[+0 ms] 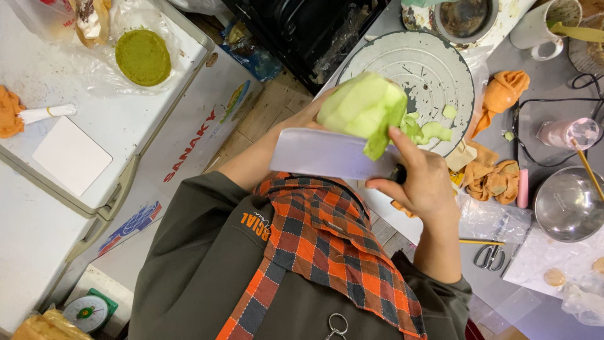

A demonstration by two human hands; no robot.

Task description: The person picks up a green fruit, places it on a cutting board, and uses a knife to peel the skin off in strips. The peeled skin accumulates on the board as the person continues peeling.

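Pale green and freshly peeled, a large round fruit (362, 104) sits at the centre of the head camera's downward view, held up above a round white turntable (434, 60) that carries a few green scraps (434, 131).

The left hand (308, 116) is mostly hidden behind the fruit; only its edge and the wrist show, so it seems to cup the fruit from underneath, though the fingers cannot be seen. The right hand (425, 179) is wrapped tight around the dark handle of a broad cleaver (330, 154), thumb stretched up against the fruit. The flat blade lies across the view just below the fruit, and a strip of green peel hangs over it.

By the look of it, the fruit is firm and fairly heavy. The bare cut flesh is likely wet and slippery. A safe hold would be a cupped palm under the bulk, fingers kept behind the blade's edge.

Around the work: orange cloths (497, 135) lie crumpled to the right of the turntable, a steel bowl (569, 204) stands further right, and scissors (491, 255) rest on plastic sheeting. To the left, a green disc (143, 56) sits on a white chest lid (69, 94). A small green kitchen scale (88, 310) stands at lower left. The person wears a dark jacket and a checked orange apron (321, 252).
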